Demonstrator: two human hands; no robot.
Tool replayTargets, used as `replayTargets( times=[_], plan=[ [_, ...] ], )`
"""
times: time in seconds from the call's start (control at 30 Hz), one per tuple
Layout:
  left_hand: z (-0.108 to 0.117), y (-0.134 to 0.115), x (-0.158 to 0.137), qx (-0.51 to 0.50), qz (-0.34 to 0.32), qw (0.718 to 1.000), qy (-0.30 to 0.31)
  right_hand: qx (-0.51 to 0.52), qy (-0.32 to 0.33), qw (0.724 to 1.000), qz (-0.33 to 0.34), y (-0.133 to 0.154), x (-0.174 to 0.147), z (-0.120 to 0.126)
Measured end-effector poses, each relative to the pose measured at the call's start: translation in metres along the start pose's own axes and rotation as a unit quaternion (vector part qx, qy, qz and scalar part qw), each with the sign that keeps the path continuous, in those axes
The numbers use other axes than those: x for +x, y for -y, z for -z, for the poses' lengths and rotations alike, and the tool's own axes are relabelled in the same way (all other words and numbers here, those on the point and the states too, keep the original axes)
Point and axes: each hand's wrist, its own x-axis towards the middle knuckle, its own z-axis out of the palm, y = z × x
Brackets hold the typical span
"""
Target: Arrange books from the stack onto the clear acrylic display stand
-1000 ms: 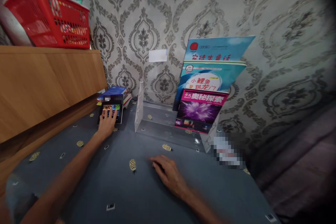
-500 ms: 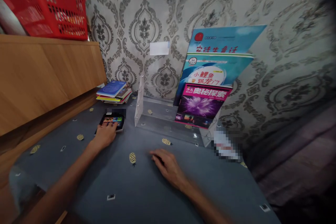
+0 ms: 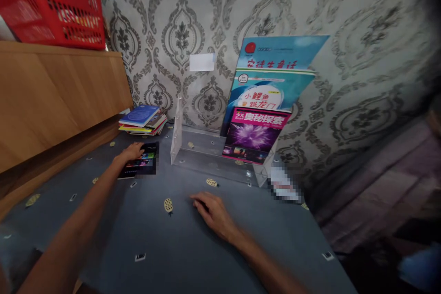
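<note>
My left hand (image 3: 132, 151) is at the upper left of a flat, black-covered book (image 3: 146, 163) with bright pictures on its face. Its fingers close over the far edge, and part of the book is hidden by the hand and by pixelation. My right hand (image 3: 215, 213) rests on the patterned grey-blue tablecloth (image 3: 179, 248), fingers loosely bent and a gap at the thumb, holding nothing. Beyond it stands a clear acrylic rack (image 3: 206, 165). A purple-and-pink magazine (image 3: 257, 137) leans in the rack's right part, before two taller blue books (image 3: 272, 85).
A stack of several books (image 3: 141, 117) lies behind my left hand, beside a wooden cabinet (image 3: 62, 87). On the cabinet sits a red plastic basket (image 3: 74, 16). A pixelated pale item (image 3: 284, 184) lies right of the rack. Patterned wallpaper (image 3: 182, 27) rises behind the table.
My left hand has shifted from the middle of the black-covered book to its far left edge. My right hand stays on the table. The view has swung slightly right.
</note>
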Motion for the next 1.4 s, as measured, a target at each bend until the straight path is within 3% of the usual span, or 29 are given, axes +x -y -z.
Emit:
replayTargets(
  times=[0.3,0.7,0.93,1.23,1.4],
  plan=[
    [-0.007,0.021,0.005,-0.005,-0.008,1.0,0.011,0.005,0.001,1.0,-0.001,0.0,0.001,0.002],
    [0.017,0.014,-0.045,-0.019,-0.027,0.998,0.061,-0.001,-0.063,0.998,0.005,-0.002,-0.001,-0.001],
    [0.014,0.0,-0.066,-0.045,-0.037,0.997,0.049,-0.001,-0.067,0.998,0.005,-0.002,-0.001,-0.001],
    [0.022,-0.034,-0.086,-0.134,-0.092,0.979,0.124,-0.046,-0.122,0.991,-0.003,-0.003,-0.001,-0.003],
    [0.023,-0.063,-0.098,-0.202,-0.084,0.961,0.171,-0.058,-0.136,0.989,0.011,-0.003,-0.002,-0.004]
  ],
)
